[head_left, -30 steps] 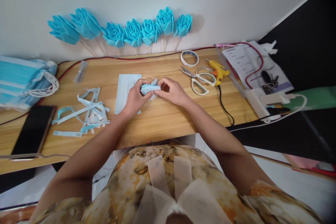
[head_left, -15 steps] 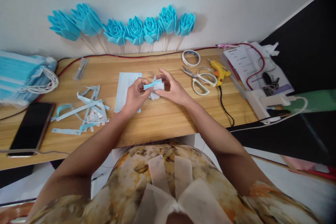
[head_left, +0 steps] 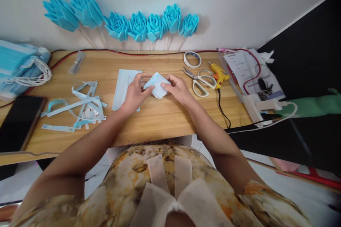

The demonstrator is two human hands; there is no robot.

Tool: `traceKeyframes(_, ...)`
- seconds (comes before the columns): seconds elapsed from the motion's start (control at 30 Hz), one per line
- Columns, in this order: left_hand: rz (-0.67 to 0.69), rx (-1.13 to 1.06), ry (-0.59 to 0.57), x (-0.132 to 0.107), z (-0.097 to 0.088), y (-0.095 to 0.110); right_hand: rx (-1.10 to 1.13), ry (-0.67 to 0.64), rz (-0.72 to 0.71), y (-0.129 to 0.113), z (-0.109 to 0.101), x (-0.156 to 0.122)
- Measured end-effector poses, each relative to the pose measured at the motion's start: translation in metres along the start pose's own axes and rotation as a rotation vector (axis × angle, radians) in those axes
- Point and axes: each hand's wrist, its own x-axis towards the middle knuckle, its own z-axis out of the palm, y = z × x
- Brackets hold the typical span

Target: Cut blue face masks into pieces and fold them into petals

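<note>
Between my two hands is a small stack of light blue face-mask fabric squares (head_left: 157, 86), turned as a diamond with one corner pointing away from me. My left hand (head_left: 137, 90) pinches its left corner between thumb and fingers. On the opposite corner, my right hand (head_left: 176, 87) grips with the thumb on top and the fingers behind. A flat pale blue mask sheet (head_left: 121, 88) lies on the table just left of the stack, partly covered by my left hand. Farther left is a pile of cut blue and white strips (head_left: 85, 106).
Blue fabric flowers on sticks (head_left: 137, 26) lean along the wall. White-handled scissors (head_left: 202, 81), a tape roll (head_left: 192, 59) and a yellow glue gun (head_left: 220, 74) lie to the right. A phone (head_left: 21, 124) and bagged masks (head_left: 18, 67) are at left; a power strip (head_left: 253, 110) sits at right.
The bunched fabric pieces between my hands now lie flatter, squared into a diamond. My right hand's fingers have closed in on the right corner. The view has shifted slightly.
</note>
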Motion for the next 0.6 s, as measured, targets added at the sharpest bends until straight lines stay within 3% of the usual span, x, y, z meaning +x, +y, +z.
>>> traceKeyframes(0.17, -0.082, -0.185, -0.161, 0.001, 0.003, -0.01, -0.067, 0.048, -0.012, -0.003, -0.005, -0.002)
traceKeyframes(0.37, -0.129, -0.257, -0.219, -0.001, 0.003, -0.003, -0.083, 0.044, -0.047, 0.001, -0.011, -0.001)
traceKeyframes(0.47, -0.098, -0.229, -0.169, 0.001, -0.004, 0.005, -0.06, 0.144, -0.05, 0.004, -0.018, 0.003)
traceKeyframes(0.53, -0.077, -0.217, -0.069, 0.004, -0.011, 0.008, -0.029, 0.199, -0.023, 0.004, -0.024, 0.005)
traceKeyframes(0.6, -0.073, -0.217, 0.043, 0.009, -0.017, 0.006, 0.004, 0.152, 0.02, 0.003, -0.029, 0.005)
